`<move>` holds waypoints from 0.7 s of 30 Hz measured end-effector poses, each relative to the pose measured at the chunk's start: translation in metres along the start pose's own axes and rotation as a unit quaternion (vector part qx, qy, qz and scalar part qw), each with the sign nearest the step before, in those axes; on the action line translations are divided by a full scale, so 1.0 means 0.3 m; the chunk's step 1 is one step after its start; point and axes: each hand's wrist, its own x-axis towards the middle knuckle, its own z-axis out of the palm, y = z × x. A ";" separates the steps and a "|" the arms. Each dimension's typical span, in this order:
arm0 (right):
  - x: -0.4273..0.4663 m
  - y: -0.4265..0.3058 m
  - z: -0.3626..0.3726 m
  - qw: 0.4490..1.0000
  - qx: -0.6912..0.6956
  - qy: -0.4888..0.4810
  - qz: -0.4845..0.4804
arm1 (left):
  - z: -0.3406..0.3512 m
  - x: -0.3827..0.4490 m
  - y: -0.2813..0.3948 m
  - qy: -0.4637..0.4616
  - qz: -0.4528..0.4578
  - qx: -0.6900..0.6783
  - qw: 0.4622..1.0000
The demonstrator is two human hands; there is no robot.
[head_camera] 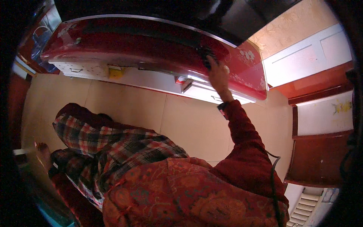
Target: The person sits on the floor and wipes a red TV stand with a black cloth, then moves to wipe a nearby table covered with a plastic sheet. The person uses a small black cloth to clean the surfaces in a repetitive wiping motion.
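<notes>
My right hand (220, 76) reaches out over a glossy red TV stand (170, 56) with a floral pattern at its right end. Its fingers are around a dark object, probably a remote control (208, 61), at the stand's top. Part of that object is lost in the dim light. My left hand (43, 154) is low at the far left, beside my plaid-covered leg (88, 133). It is dark and blurred, and I cannot make out whether its fingers hold anything.
A large black screen (181, 17) rises behind the stand. Below the top are a left drawer (82, 69), a yellow item (115, 73) and a right drawer (205, 92). Beige flooring (192, 122) lies before me. Brown wooden furniture (317, 159) stands right; a blue plastic bag (41, 48) is left.
</notes>
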 end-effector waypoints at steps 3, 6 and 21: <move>-0.128 0.334 -0.074 0.997 0.002 0.069 0.040 | -0.043 0.048 -0.021 -0.018 -0.108 -0.148 0.983; -0.300 0.678 -0.204 0.961 -0.128 0.024 0.245 | -0.140 0.127 -0.044 -0.034 -0.223 -0.334 0.915; 0.203 1.156 0.020 0.899 -0.151 -0.247 0.328 | -0.429 -0.103 0.201 -0.059 -0.140 -0.196 0.969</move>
